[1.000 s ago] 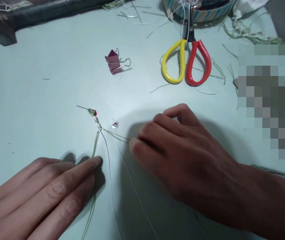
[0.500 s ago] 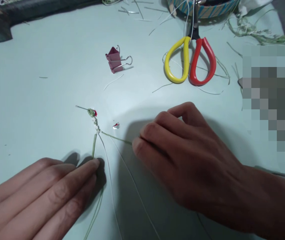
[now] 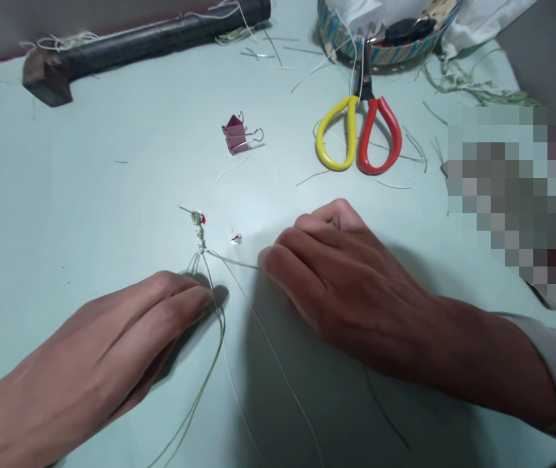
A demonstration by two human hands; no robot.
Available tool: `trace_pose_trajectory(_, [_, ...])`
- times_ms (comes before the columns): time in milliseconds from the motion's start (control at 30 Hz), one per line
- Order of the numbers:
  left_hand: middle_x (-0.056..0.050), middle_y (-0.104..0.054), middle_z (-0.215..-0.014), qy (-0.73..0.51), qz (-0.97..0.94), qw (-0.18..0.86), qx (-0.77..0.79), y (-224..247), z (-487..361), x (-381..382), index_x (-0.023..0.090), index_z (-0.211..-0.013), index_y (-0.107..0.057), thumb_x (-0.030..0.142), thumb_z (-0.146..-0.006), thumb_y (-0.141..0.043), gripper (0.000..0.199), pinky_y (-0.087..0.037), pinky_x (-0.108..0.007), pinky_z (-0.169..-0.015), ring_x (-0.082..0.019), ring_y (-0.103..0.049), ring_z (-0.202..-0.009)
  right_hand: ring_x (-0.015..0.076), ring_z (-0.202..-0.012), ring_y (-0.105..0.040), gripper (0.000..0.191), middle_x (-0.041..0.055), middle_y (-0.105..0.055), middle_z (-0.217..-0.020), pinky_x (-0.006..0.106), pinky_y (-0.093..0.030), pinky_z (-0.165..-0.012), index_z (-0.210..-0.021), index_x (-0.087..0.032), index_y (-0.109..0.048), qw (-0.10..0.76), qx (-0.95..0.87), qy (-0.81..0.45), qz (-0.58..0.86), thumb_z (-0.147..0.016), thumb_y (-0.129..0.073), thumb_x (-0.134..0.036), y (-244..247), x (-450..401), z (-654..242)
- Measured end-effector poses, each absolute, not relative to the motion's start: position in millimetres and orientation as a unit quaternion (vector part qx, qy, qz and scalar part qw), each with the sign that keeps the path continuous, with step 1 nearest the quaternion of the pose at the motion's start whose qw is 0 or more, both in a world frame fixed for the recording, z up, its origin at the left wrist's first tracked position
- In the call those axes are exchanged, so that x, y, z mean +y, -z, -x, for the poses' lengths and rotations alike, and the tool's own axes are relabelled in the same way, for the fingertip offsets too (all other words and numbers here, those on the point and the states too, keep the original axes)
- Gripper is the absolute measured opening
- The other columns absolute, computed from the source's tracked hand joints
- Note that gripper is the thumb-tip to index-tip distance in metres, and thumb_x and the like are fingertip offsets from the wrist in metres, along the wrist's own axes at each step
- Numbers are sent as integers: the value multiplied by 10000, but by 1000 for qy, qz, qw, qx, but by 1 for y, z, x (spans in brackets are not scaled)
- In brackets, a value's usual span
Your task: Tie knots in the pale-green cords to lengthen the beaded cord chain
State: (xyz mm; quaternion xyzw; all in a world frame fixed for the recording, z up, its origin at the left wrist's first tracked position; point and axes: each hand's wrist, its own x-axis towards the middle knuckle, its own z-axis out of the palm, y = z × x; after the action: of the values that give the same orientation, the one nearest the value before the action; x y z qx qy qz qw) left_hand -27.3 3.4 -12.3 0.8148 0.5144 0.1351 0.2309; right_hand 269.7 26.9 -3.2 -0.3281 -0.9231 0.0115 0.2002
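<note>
A small knotted cord piece [image 3: 199,234], green and white with a red bit at its top, lies on the pale green table around a thin metal pin [image 3: 185,208]. My left hand [image 3: 131,331] is closed by its lower left side, fingertips pinching the green cords [image 3: 209,374], which trail toward the front edge. With bent fingers, my right hand [image 3: 341,286] grips another green cord [image 3: 236,262] pulled out to the right; the fingertips are partly hidden. Two white cords [image 3: 272,351] run loose between my hands. A tiny red and white scrap [image 3: 237,238] lies right of the knots.
A maroon binder clip [image 3: 235,135] and scissors [image 3: 358,136] with yellow and red handles lie farther back. Behind are a hammer [image 3: 145,49] and a striped basket [image 3: 380,55]. Green and white cord scraps [image 3: 477,84] lie at the back right, near a blurred-out patch.
The view has shifted, showing more of the table's back. My left hand has drawn its green cords rightward, closer to the white cords, bending them into a curve. My right hand keeps its cord.
</note>
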Motion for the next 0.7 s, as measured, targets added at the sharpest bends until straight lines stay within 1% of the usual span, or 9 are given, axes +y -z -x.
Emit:
trace_pose_trajectory(100, [-14, -675, -823, -146, -806, 225, 528, 7, 8, 2, 277, -1047, -669, 602, -1138, -456, 399, -558, -312, -657, -210, -617, -735, 228, -734, -471, 351, 2, -559, -762, 393, -366, -770, -865, -228, -600, 184, -922, 11, 340, -1070, -451, 15, 3, 25, -270])
trace_pose_trajectory(200, [0, -646, -790, -150, -802, 232, 529, 1, -10, -3, 281, -1013, -640, 592, -1137, -458, 381, -546, -309, -649, -204, -595, -710, 225, -751, -491, 352, 17, -606, -769, 383, -356, -783, -833, -222, -601, 169, -924, 25, 342, -1059, -477, 16, 5, 24, -270])
trace_pose_trajectory(300, [18, -625, -751, -157, -798, 247, 526, -7, -18, -4, 284, -969, -607, 561, -1140, -465, 355, -522, -302, -627, -192, -569, -666, 218, -742, -485, 360, 23, -622, -765, 375, -341, -772, -813, -216, -604, 172, -924, 35, 339, -1050, -476, 23, 6, 23, -270])
trace_pose_trajectory(400, [40, -603, -708, -168, -800, 248, 519, -15, -21, -1, 285, -923, -579, 482, -1143, -466, 317, -485, -291, -587, -173, -533, -603, 219, -725, -464, 350, 32, -637, -762, 372, -327, -750, -834, -198, -639, 183, -927, 39, 326, -1020, -472, 47, 7, 22, -268])
trace_pose_trajectory(500, [65, -576, -664, -182, -804, 245, 510, -17, -23, 0, 280, -849, -555, 346, -1118, -484, 285, -432, -278, -538, -143, -486, -523, 215, -702, -450, 346, 32, -641, -746, 367, -325, -738, -833, -189, -653, 199, -926, 21, 321, -977, -477, 72, 7, 20, -267])
trace_pose_trajectory(600, [59, -609, -672, -193, -801, 242, 512, -10, -25, -1, 266, -836, -589, 279, -1081, -511, 258, -420, -284, -542, -141, -536, -538, 202, -679, -452, 313, 24, -644, -745, 363, -334, -725, -821, -196, -639, 206, -924, 4, 322, -970, -511, 48, 5, 16, -266])
trace_pose_trajectory(700, [52, -635, -693, -203, -788, 246, 527, -3, -26, -4, 255, -866, -632, 315, -1084, -520, 253, -426, -295, -564, -150, -566, -574, 188, -676, -472, 278, 6, -629, -747, 362, -360, -717, -823, -199, -633, 222, -922, -39, 314, -987, -543, 7, 2, 8, -265])
